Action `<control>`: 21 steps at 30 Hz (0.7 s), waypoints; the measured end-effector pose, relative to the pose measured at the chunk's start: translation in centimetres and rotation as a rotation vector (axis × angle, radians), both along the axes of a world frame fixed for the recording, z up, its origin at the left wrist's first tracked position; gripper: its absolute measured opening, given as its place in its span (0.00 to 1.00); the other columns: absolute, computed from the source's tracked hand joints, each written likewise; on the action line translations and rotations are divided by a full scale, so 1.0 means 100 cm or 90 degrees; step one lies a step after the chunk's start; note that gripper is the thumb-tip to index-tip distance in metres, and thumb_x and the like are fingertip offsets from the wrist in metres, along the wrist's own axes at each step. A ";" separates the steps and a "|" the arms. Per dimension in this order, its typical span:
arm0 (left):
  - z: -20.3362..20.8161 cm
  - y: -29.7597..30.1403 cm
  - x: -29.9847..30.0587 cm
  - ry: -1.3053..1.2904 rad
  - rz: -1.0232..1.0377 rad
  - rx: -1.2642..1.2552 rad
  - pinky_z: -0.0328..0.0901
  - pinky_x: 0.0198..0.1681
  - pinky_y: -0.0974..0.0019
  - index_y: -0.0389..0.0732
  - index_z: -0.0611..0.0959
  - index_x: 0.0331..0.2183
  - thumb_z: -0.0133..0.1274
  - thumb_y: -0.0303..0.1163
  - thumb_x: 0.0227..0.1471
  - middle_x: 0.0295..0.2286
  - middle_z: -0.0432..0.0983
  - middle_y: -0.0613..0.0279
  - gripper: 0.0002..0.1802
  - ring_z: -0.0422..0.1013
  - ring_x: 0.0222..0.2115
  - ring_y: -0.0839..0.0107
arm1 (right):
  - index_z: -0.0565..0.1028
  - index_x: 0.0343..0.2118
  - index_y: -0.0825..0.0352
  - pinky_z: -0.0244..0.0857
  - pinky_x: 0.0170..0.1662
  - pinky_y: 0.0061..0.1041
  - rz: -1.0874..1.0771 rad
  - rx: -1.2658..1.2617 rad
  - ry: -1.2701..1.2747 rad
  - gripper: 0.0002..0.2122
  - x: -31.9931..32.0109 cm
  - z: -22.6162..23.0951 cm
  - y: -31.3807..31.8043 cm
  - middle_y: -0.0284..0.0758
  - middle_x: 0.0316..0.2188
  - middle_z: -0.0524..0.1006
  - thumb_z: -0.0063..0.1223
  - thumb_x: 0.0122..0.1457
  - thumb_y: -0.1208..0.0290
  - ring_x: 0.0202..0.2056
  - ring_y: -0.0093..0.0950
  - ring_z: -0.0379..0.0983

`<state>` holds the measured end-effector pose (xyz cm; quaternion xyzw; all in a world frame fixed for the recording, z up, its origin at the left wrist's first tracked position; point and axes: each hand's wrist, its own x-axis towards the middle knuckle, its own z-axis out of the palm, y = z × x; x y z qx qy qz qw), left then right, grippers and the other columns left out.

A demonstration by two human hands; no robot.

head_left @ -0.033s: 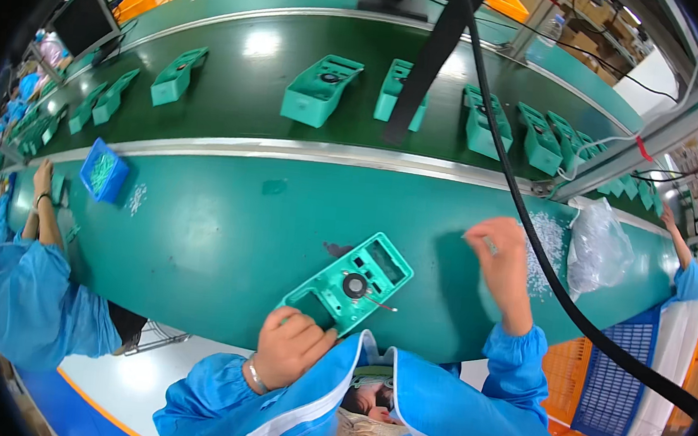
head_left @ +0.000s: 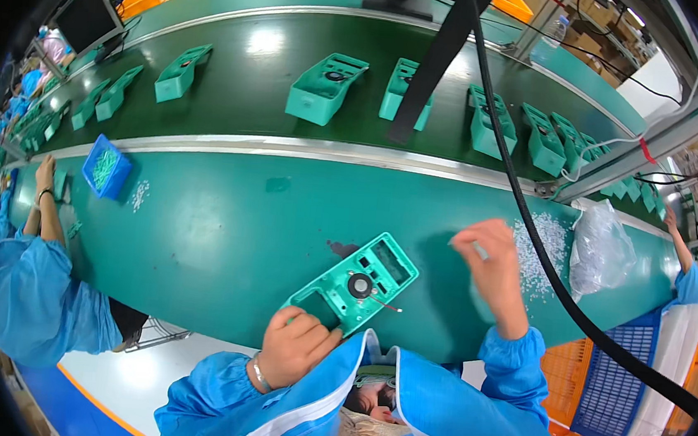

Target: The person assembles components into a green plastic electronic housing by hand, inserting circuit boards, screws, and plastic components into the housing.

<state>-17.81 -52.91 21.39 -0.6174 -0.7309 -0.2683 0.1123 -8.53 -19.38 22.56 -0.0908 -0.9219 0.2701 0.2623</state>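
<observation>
My left hand (head_left: 298,348) is closed on the lower left end of a green plastic housing (head_left: 330,289), which lies slantwise on the bench before me. A round black speaker (head_left: 360,285) sits in the housing, and a thin wire with a small white plug (head_left: 391,307) sticks out past its right edge. Raised over the bench to the right of the housing, my right hand (head_left: 495,260) has thumb and fingertips drawn together in a pinch. Whatever lies between those fingertips is too small to make out.
Small clear pieces (head_left: 538,255) lie scattered beside a plastic bag (head_left: 599,252) at right. A blue bin (head_left: 107,168) of green parts stands at left. More green housings (head_left: 327,90) sit on the conveyor (head_left: 238,67). A black cable (head_left: 531,226) hangs across the view; co-workers' arms (head_left: 50,217) reach in.
My right hand has moved a little left, toward the housing. A small pale piece seen at its fingers before no longer shows. My left hand still holds the housing.
</observation>
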 end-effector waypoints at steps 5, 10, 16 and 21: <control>-0.003 -0.001 0.001 -0.008 0.004 -0.001 0.65 0.41 0.62 0.41 0.85 0.36 0.57 0.32 0.44 0.25 0.71 0.70 0.14 0.70 0.30 0.72 | 0.82 0.30 0.62 0.62 0.49 0.34 0.172 -0.082 -0.026 0.04 -0.039 -0.004 -0.072 0.30 0.32 0.78 0.67 0.51 0.76 0.39 0.33 0.73; -0.002 -0.002 0.000 0.009 0.013 0.006 0.63 0.40 0.63 0.42 0.86 0.34 0.58 0.32 0.43 0.24 0.69 0.71 0.13 0.70 0.29 0.73 | 0.82 0.31 0.61 0.60 0.51 0.34 0.175 -0.059 -0.043 0.03 -0.052 -0.013 -0.093 0.29 0.31 0.76 0.65 0.53 0.74 0.39 0.32 0.71; -0.003 -0.004 -0.002 0.011 0.011 -0.002 0.63 0.41 0.63 0.44 0.86 0.33 0.59 0.31 0.42 0.23 0.69 0.73 0.12 0.70 0.29 0.74 | 0.83 0.29 0.61 0.61 0.48 0.35 0.113 -0.012 -0.006 0.04 -0.058 -0.017 -0.096 0.28 0.29 0.77 0.68 0.50 0.75 0.37 0.32 0.73; -0.003 -0.004 -0.001 0.001 0.011 -0.002 0.64 0.41 0.63 0.44 0.86 0.33 0.60 0.30 0.42 0.23 0.69 0.72 0.11 0.70 0.29 0.74 | 0.82 0.28 0.61 0.62 0.48 0.37 0.109 0.058 0.016 0.05 -0.059 -0.015 -0.099 0.29 0.29 0.77 0.69 0.48 0.76 0.38 0.33 0.73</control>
